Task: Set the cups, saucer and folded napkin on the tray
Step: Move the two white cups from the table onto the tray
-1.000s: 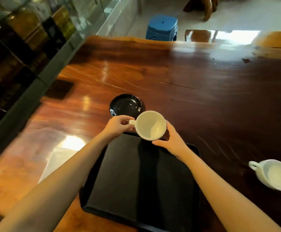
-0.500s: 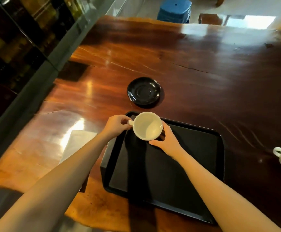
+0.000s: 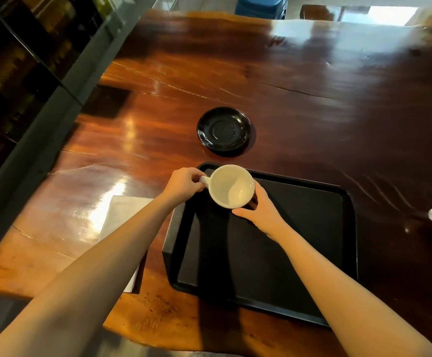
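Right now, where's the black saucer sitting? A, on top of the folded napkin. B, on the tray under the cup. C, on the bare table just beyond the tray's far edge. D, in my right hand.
C: the black saucer lies on the wooden table beyond the far rim of the tray, apart from it, with nothing on it.

Likely a café or tea shop: a glossy slab-wood worktop [image 3: 287, 81], a black serving tray [image 3: 312, 253], a black saucer [image 3: 223, 129], a blue plastic stool [image 3: 261, 6] beyond, and dark glass-fronted cabinets [image 3: 16, 60] alongside.
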`<state>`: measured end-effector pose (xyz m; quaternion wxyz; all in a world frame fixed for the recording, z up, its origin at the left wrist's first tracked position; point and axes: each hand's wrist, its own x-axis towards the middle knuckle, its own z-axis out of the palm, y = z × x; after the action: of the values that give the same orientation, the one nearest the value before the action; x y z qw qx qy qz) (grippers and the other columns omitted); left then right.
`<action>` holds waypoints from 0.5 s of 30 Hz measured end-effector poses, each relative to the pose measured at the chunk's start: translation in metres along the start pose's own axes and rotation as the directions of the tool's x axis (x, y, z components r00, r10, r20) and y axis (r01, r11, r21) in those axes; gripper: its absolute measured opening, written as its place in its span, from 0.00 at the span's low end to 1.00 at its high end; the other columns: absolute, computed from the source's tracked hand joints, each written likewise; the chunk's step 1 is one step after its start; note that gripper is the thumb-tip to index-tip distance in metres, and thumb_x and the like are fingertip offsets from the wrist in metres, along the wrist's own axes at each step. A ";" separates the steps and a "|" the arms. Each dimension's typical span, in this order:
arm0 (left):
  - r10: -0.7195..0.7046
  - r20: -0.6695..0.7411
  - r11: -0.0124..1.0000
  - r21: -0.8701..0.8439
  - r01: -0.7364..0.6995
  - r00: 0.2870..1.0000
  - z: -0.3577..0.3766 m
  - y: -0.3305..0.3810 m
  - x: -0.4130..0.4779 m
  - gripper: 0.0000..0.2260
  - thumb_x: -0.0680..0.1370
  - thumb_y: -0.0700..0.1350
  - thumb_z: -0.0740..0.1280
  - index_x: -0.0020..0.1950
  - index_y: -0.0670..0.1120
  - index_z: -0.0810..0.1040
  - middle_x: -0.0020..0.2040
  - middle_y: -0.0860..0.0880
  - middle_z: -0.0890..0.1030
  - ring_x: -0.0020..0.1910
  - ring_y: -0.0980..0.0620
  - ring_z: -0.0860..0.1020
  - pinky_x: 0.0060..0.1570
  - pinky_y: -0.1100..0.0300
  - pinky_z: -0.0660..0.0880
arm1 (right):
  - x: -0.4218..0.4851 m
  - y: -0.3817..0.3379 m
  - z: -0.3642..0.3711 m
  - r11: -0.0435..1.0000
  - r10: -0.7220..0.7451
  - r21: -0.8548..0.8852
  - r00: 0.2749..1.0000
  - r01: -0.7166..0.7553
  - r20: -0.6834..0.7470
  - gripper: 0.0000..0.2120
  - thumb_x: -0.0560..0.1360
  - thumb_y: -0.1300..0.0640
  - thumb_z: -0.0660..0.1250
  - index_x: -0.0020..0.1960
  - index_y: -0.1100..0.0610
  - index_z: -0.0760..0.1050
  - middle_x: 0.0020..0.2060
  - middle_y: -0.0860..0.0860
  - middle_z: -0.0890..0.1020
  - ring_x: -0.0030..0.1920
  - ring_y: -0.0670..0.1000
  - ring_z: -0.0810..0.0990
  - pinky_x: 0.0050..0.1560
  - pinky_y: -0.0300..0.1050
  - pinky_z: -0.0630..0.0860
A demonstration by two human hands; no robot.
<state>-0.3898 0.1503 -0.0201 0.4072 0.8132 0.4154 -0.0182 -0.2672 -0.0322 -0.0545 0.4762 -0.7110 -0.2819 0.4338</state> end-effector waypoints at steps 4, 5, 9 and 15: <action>0.011 0.015 0.999 0.033 -0.011 1.000 -0.002 0.003 0.001 0.09 0.72 0.38 0.69 0.51 0.44 0.82 0.49 0.45 0.84 0.49 0.49 0.80 0.54 0.51 0.77 | 0.002 0.001 -0.002 1.000 0.024 -0.007 1.000 -0.024 -0.004 0.39 0.65 0.60 0.76 0.62 0.34 0.58 0.59 0.35 0.65 0.56 0.36 0.68 0.53 0.29 0.65; 0.016 0.024 0.999 0.045 -0.017 1.000 -0.002 0.003 0.001 0.10 0.72 0.38 0.69 0.52 0.44 0.82 0.49 0.45 0.83 0.49 0.49 0.80 0.54 0.51 0.77 | 0.003 0.001 -0.002 0.999 0.031 -0.008 1.000 -0.031 0.001 0.39 0.64 0.61 0.76 0.61 0.33 0.58 0.57 0.33 0.65 0.55 0.34 0.68 0.51 0.27 0.65; 0.004 0.065 1.000 0.013 -0.005 0.998 -0.006 0.002 0.000 0.15 0.72 0.37 0.68 0.58 0.43 0.78 0.53 0.44 0.82 0.48 0.48 0.81 0.52 0.54 0.78 | 0.004 0.001 -0.004 0.998 0.062 -0.015 0.998 -0.061 0.020 0.41 0.65 0.61 0.76 0.67 0.39 0.57 0.64 0.41 0.65 0.61 0.40 0.65 0.58 0.36 0.64; 0.006 0.050 0.999 0.040 -0.008 0.999 -0.039 0.015 -0.002 0.14 0.73 0.36 0.66 0.58 0.43 0.78 0.54 0.42 0.82 0.45 0.46 0.82 0.50 0.52 0.79 | -0.001 -0.015 -0.035 0.971 0.225 -0.103 0.971 -0.216 0.078 0.46 0.67 0.61 0.74 0.75 0.51 0.50 0.74 0.52 0.57 0.72 0.54 0.62 0.68 0.52 0.64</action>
<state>-0.3933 0.1705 0.0164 0.4010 0.8220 0.4017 -0.0455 -0.2366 -0.0426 -0.0345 0.3782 -0.7394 -0.2421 0.5017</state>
